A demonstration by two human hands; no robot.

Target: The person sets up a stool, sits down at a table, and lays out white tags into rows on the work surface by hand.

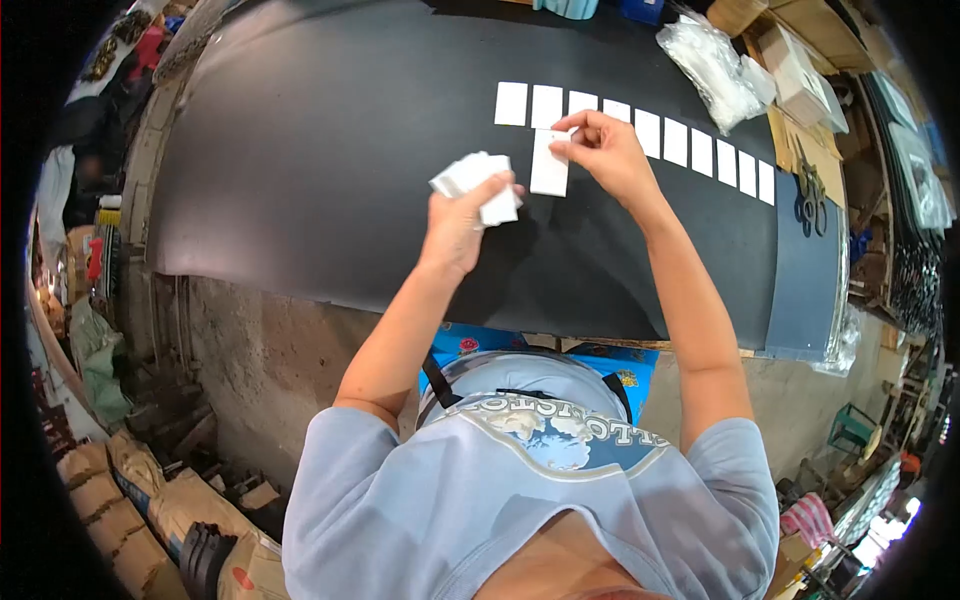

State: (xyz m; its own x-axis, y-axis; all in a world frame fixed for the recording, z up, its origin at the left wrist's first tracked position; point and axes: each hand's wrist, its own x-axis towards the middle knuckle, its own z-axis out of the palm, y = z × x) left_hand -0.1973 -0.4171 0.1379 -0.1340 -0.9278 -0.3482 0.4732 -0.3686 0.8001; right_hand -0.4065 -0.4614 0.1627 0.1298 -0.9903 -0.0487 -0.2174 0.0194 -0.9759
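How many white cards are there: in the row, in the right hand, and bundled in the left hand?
Row cards: 10
Held card in the right hand: 1
Bundle in the left hand: 1 (cards overlap, uncountable)
Total: 11 single cards plus 1 bundle

The desk (pixel 300 180) lay open across its left; rightward, a row of cards (pixel 647 132), plastic bag (pixel 712 75) and scissors (pixel 810 180) obstructed passage.

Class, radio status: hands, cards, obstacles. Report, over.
Left hand gripping loose card stack. Right hand holding single card, near side of card row. Scissors off right, nothing visibly blocking.
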